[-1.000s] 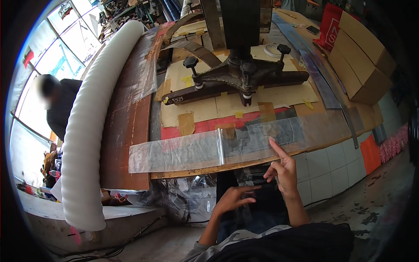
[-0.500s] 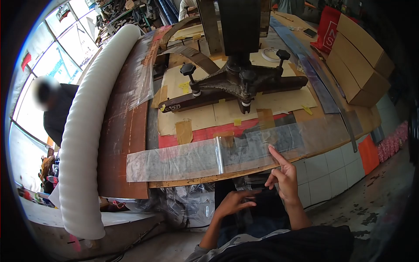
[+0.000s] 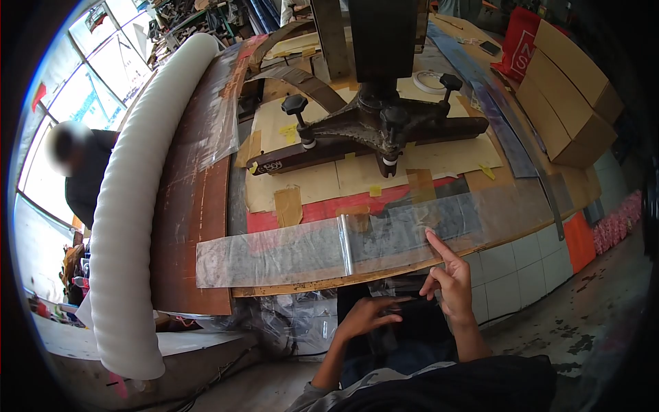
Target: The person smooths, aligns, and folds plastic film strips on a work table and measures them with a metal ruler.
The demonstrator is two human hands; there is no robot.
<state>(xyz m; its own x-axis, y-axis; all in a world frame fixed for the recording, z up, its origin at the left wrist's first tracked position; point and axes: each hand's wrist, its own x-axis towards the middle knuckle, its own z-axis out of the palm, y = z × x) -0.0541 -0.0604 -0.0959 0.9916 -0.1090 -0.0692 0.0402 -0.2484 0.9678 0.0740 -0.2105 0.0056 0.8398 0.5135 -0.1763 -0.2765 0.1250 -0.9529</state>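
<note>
My right hand [image 3: 449,278] is at the table's front edge, its index finger stretched out over a clear plastic strip [image 3: 288,253], the other fingers partly curled. Nothing shows in that hand; whether the fingertip touches the plastic is unclear. Below the edge, in front of my body, my left hand [image 3: 371,316] has its thumb and fingers apart and holds nothing. The strip lies along the front of the table, with a shiny fold [image 3: 344,245] near its middle. Behind it stands a dark metal press [image 3: 384,127] on a bar over taped cardboard [image 3: 309,185].
A long white foam roll [image 3: 130,199] lies along the left side beside a brown board [image 3: 189,233]. Open cardboard boxes [image 3: 559,103] and a red bag [image 3: 516,51] are at the right. A person [image 3: 89,165] is at the far left. A tape roll [image 3: 429,82] lies behind the press.
The view has shifted slightly, and the table appears a little lower than at first. My hands keep nearly the same pose. The person at the left appears slightly further left.
</note>
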